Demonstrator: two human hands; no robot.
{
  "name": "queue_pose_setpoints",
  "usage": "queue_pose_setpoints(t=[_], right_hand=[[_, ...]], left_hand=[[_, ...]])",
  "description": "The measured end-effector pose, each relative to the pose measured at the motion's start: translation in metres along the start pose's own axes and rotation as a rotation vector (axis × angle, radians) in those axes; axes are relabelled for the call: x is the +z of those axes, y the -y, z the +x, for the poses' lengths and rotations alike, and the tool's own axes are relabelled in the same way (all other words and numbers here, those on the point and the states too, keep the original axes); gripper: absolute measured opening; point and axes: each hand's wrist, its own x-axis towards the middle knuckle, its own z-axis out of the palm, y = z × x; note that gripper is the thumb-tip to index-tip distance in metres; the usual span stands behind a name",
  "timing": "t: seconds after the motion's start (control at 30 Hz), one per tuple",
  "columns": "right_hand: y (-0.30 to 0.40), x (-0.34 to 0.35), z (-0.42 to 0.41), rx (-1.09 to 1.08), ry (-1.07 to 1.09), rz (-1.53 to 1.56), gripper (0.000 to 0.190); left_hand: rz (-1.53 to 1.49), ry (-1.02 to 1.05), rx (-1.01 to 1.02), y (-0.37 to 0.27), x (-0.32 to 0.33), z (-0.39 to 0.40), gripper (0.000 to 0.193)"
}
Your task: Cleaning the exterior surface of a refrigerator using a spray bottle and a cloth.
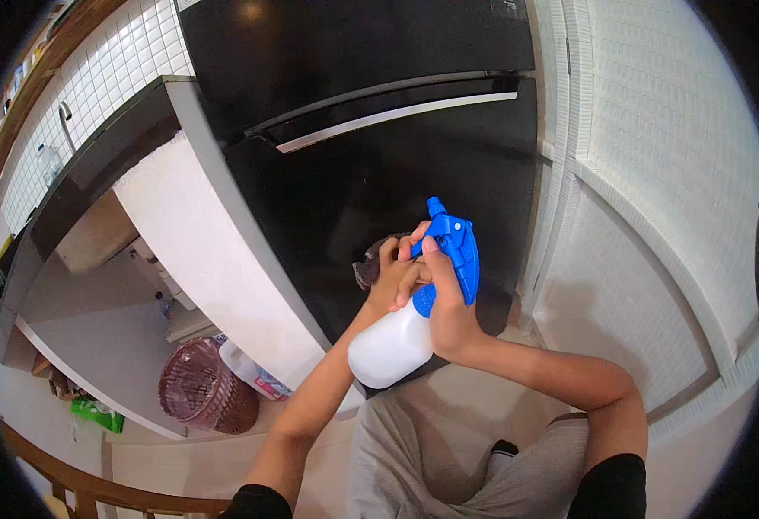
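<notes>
My right hand (454, 311) grips a spray bottle by its neck, with the fingers at the trigger. The bottle has a white plastic body (389, 347) and a blue trigger head (460, 250); it tilts with the nozzle pointing up and away from me. Close beside it, my left hand (392, 276) holds a bunched dark brown cloth (368, 267), partly hidden behind the fingers. Both hands are in front of the lower door of a black refrigerator (353, 194). Its long handle (392, 120) runs across above my hands.
A white partition (224, 240) stands left of the refrigerator, under a dark countertop (94, 149). Below are a brown plastic basket (243, 405) with a liner and a white jug (243, 363). White woven-pattern panels (665, 97) rise at the right. A wooden rail (114, 490) is at lower left.
</notes>
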Motion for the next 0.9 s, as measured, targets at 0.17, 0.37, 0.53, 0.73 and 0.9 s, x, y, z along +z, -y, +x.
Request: queue_pose_setpoints(t=[0.17, 0.37, 0.53, 0.73, 0.9], right_hand=[[0.013, -0.003, -0.001, 0.055, 0.02, 0.126, 0.02], [0.021, -0.006, -0.008, 0.076, 0.142, 0.022, 0.033], [0.014, -0.009, -0.01, 0.117, 0.09, 0.062, 0.023], [0.011, -0.007, -0.01, 0.106, 0.076, 0.055, 0.021], [0.01, 0.002, -0.016, 0.041, 0.142, -0.019, 0.022]], left_hand=[[1.07, -0.112, 0.558, -0.029, -0.017, 0.022, 0.04], [1.163, -0.534, 0.61, -0.077, -0.047, 0.083, 0.024], [1.112, -0.93, 0.54, -0.072, -0.065, 0.077, 0.032], [1.136, -0.688, 0.475, -0.029, -0.026, 0.01, 0.024], [1.208, -0.475, 0.53, -0.029, -0.018, 0.023, 0.03]])
